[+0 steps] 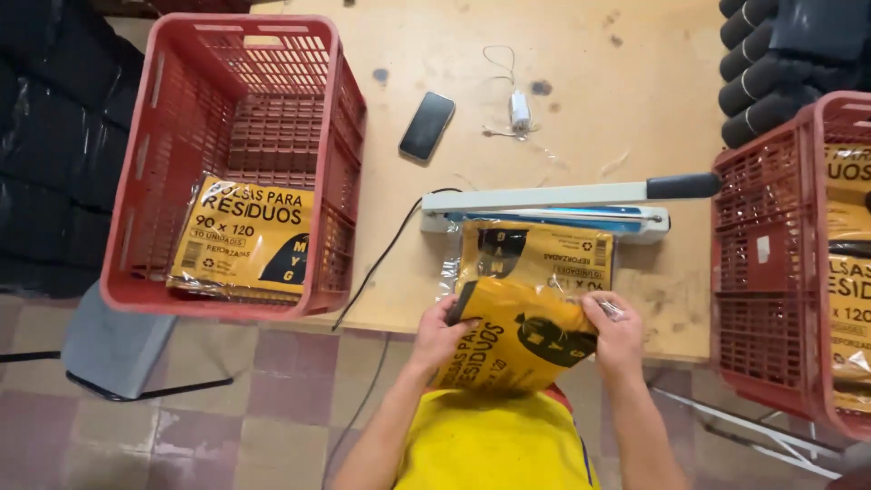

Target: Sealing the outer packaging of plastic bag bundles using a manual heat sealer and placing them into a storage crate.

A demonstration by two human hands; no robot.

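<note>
- Yellow packet (517,340) of folded bags, glossy plastic with black print, sits at the near table edge, held between both hands and bent slightly upward.
- Left hand (442,338) grips the packet's left end, fingers curled over its top corner; right hand (618,334) pinches the right end, where a bit of clear film shows.
- A second yellow packet (537,257) lies flat on the table just beyond, its far end at the heat sealer (553,209), a long pale bar with a black handle and a blue strip under the arm.
- A black cord (376,272) runs from the sealer off the table edge.
- The wooden table (626,63) is smooth, tan and stained; a dark phone (427,126) and a small white charger (519,111) lie further back.
- The red slatted crate (234,163) on the left holds one yellow packet in its near corner, the rest showing bare grid floor.
- The red crate on the right (771,272) holds several stacked yellow packets.
- Black rolls (762,82) are stacked at the far right corner.
- Open tabletop lies between the left crate and the sealer.
</note>
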